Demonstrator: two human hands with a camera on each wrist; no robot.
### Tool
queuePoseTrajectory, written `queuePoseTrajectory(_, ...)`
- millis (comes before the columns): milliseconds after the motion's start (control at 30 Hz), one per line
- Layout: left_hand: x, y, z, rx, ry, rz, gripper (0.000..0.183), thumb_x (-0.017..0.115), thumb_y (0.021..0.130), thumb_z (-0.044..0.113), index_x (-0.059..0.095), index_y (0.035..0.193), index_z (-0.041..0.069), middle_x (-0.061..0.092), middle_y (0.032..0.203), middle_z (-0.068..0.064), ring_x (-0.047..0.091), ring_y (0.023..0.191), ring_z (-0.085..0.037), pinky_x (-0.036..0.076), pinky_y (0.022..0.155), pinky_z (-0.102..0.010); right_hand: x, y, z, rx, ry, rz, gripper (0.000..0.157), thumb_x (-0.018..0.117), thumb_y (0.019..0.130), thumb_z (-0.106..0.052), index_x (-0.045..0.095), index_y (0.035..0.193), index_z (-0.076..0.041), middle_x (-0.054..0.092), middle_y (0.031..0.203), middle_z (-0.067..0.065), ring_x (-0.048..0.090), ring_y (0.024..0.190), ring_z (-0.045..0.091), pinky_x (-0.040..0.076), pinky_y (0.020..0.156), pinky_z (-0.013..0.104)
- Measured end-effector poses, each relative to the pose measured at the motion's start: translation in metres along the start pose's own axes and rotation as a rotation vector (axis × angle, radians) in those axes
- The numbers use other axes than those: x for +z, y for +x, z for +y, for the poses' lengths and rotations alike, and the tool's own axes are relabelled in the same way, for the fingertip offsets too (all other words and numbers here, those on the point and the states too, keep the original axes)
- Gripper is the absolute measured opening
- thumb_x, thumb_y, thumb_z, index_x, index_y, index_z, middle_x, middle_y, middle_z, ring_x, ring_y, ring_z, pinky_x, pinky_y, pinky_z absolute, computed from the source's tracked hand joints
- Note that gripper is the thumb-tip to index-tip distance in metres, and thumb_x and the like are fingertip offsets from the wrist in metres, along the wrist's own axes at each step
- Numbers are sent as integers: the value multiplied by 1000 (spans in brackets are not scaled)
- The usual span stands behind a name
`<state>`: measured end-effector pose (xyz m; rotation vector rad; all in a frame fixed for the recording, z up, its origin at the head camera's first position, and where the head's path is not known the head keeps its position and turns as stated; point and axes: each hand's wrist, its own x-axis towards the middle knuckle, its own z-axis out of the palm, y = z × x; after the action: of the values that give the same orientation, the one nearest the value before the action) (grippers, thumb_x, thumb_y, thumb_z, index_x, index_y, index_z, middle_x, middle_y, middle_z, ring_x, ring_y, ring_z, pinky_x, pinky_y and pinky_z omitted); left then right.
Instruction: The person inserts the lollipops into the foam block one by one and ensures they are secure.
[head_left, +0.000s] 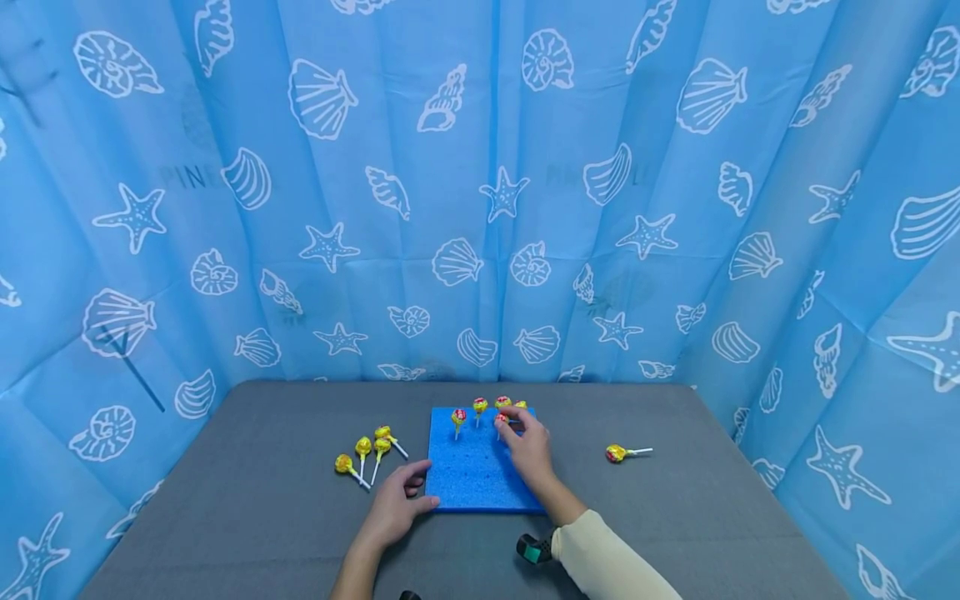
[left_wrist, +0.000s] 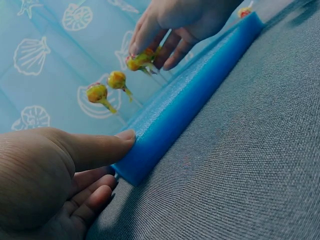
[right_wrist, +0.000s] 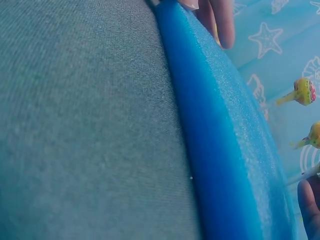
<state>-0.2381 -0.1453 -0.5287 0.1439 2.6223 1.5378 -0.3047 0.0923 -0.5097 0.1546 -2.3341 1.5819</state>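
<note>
Relaxed left hand (head_left: 393, 504) touches blue foam (head_left: 480, 481); right hand (head_left: 531, 447) pinches a lollipop (head_left: 502, 419), partly hidden.

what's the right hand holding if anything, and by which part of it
The right hand holds a lollipop by its wrapped candy head, pinched between thumb and fingers above the blue foam block.
</note>
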Motion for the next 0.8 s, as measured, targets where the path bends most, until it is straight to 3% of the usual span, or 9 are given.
queuePoseTrajectory(800, 1, 0, -1, 9, 1, 0, 59, 78, 84, 23, 54, 136, 7, 57, 124, -10, 56, 109, -28, 47, 92, -48, -21, -6, 4, -87, -42, -38, 28, 68, 92, -15, 64, 119, -7, 66, 114, 10, 64, 101, 28, 54, 85, 43)
